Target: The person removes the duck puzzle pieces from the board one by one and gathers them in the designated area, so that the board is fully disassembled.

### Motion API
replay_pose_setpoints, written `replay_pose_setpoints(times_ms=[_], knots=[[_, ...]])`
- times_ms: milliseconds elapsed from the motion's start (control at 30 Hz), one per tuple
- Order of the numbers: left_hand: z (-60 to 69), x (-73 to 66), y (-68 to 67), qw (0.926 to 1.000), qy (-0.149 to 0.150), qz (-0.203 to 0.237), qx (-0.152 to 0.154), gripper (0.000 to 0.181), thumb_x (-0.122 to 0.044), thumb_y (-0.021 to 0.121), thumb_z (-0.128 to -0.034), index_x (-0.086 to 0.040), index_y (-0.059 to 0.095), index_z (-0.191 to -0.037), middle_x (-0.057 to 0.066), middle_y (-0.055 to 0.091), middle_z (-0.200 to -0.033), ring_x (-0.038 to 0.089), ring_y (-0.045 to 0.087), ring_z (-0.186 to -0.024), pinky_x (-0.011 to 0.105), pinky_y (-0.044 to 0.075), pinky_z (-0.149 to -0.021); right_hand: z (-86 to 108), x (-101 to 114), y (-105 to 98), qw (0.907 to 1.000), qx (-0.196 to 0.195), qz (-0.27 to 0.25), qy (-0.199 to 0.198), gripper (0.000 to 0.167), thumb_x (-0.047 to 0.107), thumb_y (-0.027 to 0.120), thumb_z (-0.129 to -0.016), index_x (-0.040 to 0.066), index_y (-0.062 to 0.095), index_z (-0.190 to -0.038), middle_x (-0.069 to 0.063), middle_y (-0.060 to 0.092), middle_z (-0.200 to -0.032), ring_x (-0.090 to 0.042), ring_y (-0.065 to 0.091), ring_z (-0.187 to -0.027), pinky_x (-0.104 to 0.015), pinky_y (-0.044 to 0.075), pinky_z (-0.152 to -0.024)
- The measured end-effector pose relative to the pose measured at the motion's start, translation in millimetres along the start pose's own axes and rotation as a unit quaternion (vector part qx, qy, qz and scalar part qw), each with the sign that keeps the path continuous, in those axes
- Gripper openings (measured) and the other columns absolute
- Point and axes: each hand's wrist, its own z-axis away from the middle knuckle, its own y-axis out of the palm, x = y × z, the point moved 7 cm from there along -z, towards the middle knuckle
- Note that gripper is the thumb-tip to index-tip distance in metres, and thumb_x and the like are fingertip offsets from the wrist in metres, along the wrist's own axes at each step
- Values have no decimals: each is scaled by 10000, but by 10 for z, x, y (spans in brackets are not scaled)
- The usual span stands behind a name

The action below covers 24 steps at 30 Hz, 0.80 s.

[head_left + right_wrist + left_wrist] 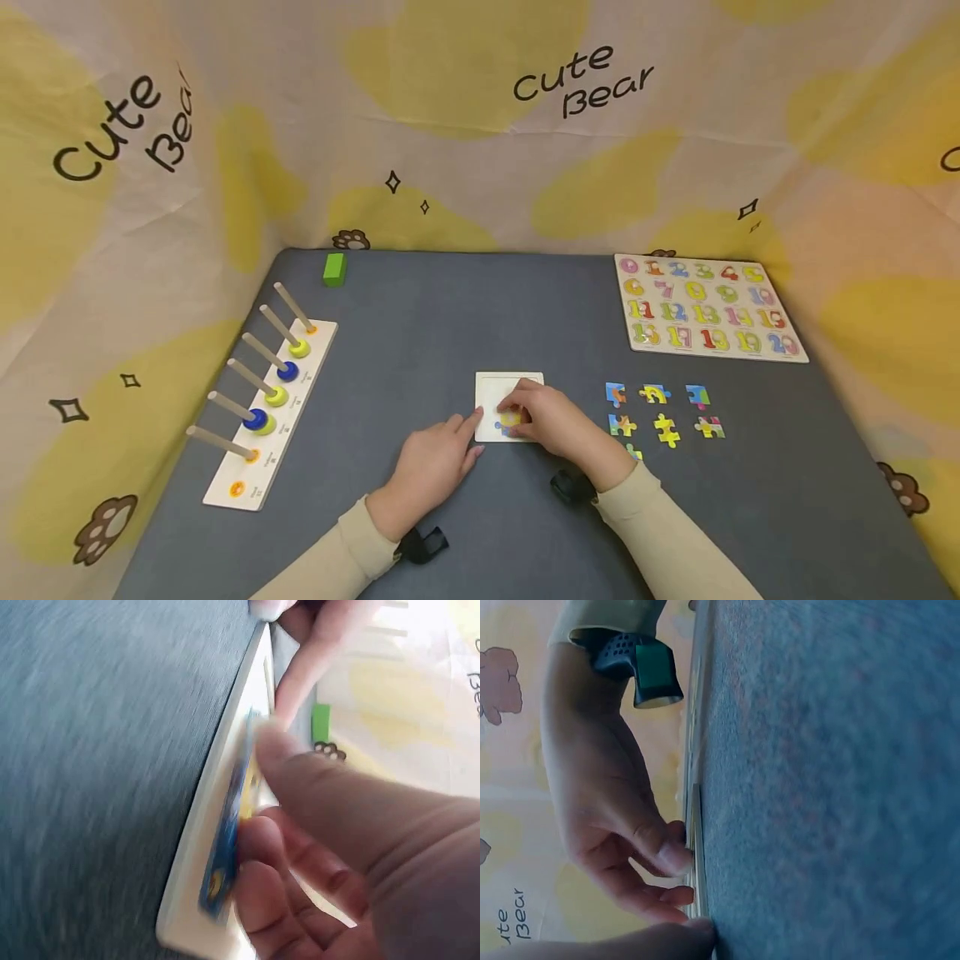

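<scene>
A small white puzzle tray [486, 387] lies near the middle of the table. My left hand [431, 467] rests by its left side, the index fingertip touching the edge and the thumb near the lower corner. My right hand [555, 421] is over the tray, its thumb and fingers pinching a blue and yellow jigsaw puzzle piece [507, 422]. In the right wrist view this piece [229, 832] lies slightly tilted at the tray surface [187, 919]. The fingers partly cover it, so I cannot tell whether it is joined to another piece.
Several loose jigsaw pieces [665, 430] lie right of the tray, one partly behind the right wrist. A number puzzle board [708, 350] is at the back right. Along the left side stands a peg board [232, 492] with rings. A green block [334, 270] sits at the back left.
</scene>
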Motion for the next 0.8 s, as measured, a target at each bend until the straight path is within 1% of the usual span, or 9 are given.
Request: replay_pose_setpoints(times_ms=[67,200,300,367,500,600,800], knots=[[3,-2,19,9999,-21,71,72,554,-381,788,-949,-97,668,-1410,13,586,-836,134,539,-570,280,399,-457,-4,-12,50,9997,162,-166,-29,282,19,882,-826,75,759,-1074,-6,642,-963,-116,570,-766,-291,505,-723],[4,9,40,9997,-78,196,108,554,-373,784,-954,-94,662,-1417,18,578,-832,132,512,-550,284,387,-454,-3,-36,79,9978,307,-578,-108,285,-32,850,-845,65,755,-1096,-18,650,-987,-118,566,-791,-285,503,-743],[2,16,49,9995,-100,288,95,553,-364,780,-958,-86,657,-1420,22,572,-831,132,492,-537,284,376,-449,-16,-46,69,9967,430,-672,-134,297,-42,835,-860,33,752,-1136,-36,632,-991,-122,544,-796,-279,496,-751],[-3,19,60,9993,-108,341,101,549,-356,775,-964,-88,652,-1426,20,566,-832,128,476,-534,282,367,-449,-31,-50,61,9967,536,-595,-99,301,-34,831,-869,27,749,-1152,-33,619,-983,-119,527,-786,-274,490,-747],[-4,28,79,9989,-124,438,126,544,-343,770,-969,-90,647,-1435,16,554,-834,120,444,-534,277,352,-451,-60,-54,48,9968,671,-429,58,247,-20,829,-873,48,762,-1100,-22,617,-962,-120,520,-804,-278,487,-759],[0,32,78,9987,-113,482,105,547,-334,778,-963,-87,647,-1433,15,556,-842,118,441,-539,280,354,-453,-67,-63,39,9960,695,-525,189,215,-14,843,-860,65,740,-1032,-14,599,-929,-124,516,-796,-286,482,-749],[5,27,53,9985,-113,531,49,543,-312,794,-951,-83,654,-1423,27,557,-841,122,442,-531,293,363,-448,-52,-120,37,9932,597,-929,376,351,41,913,-805,88,610,-975,-2,535,-876,-129,495,-768,-292,452,-723]])
